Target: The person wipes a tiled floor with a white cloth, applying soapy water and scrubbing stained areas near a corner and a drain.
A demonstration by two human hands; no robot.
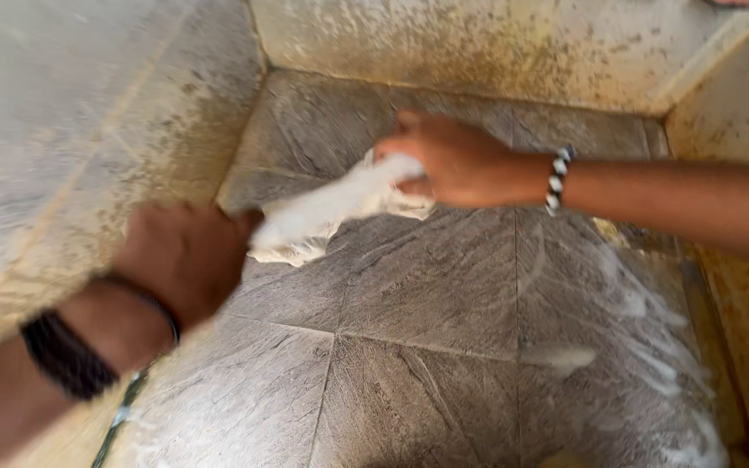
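White, wet cloth [331, 212] stretches between the two hands, sagging slightly over the grey stone tiles of the floor [418, 286]. The right hand [448, 160] has its grip shut on the far, right end of the cloth, fingers curled round a bunched fold. The left hand [188, 260] meets the near, left end; it is blurred, and I cannot tell whether its grip is closed on the cloth or only touching it. A beaded black-and-white bracelet [556, 180] sits on the right wrist, and a dark band [67, 355] on the left wrist, with a thin bangle [153, 303] just beyond it. Soapy white foam [652, 338] streaks the tiles at the near right. Stained, speckled stone walls [478, 43] enclose the floor on the left, far and right sides.
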